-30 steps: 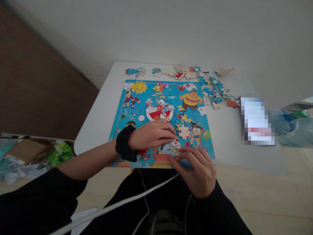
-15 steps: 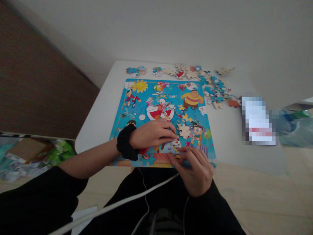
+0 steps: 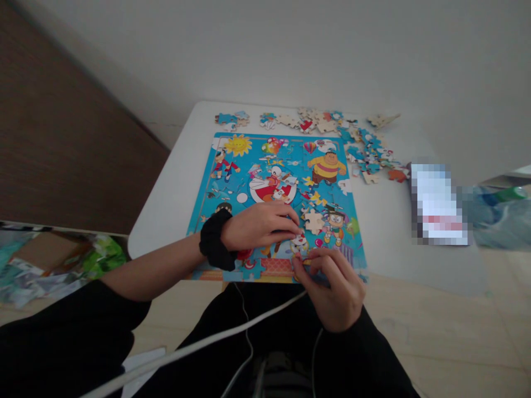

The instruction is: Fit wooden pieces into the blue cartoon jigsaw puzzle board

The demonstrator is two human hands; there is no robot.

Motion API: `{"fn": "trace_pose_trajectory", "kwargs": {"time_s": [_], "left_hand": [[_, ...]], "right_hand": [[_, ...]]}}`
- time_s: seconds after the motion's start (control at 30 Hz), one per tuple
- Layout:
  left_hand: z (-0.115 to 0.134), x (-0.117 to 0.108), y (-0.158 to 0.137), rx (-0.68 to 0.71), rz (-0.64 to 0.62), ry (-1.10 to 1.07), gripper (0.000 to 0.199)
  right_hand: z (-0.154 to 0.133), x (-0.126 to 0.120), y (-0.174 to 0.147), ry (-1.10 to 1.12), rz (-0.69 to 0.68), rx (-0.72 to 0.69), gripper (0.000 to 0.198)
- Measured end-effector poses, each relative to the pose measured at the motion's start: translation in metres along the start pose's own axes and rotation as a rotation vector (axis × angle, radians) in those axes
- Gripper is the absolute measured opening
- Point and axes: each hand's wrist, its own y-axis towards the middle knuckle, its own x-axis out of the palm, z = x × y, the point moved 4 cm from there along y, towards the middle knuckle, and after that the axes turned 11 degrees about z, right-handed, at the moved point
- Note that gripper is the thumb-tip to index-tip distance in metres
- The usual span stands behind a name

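A blue cartoon jigsaw puzzle lies on a white table, partly filled with pieces. My left hand rests palm down across its lower middle, with a black scrunchie around the wrist. Its fingers are stretched out and slightly bent, their tips touching the picture. At the lower right of the puzzle, my right hand pinches a small puzzle piece, mostly hidden by the thumb and fingers, close to the board. A loose piece, plain wood side up, lies just beyond my left fingertips. Another blue piece sits at the lower edge.
Several loose puzzle pieces are heaped along the far and right sides of the board. A phone with a blurred screen lies at the right, beside a plastic bag. A white cable crosses over my lap.
My right thumb and fingertips have shifted slightly right and closed more tightly together. My left hand has stayed nearly in place on the puzzle.
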Motion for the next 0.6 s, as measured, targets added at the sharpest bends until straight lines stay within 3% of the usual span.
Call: {"fn": "trace_pose_trajectory", "kwargs": {"time_s": [0.3, 0.6], "left_hand": [[-0.0006, 0.0005, -0.0006, -0.023, -0.013, 0.001, 0.022], [0.0001, 0.0005, -0.0002, -0.005, -0.009, 0.019, 0.021]], "right_hand": [[0.003, -0.0028, 0.0006, -0.174, -0.026, -0.019, 0.015], [-0.0034, 0.0023, 0.0021, -0.091, -0.074, -0.014, 0.013]]}}
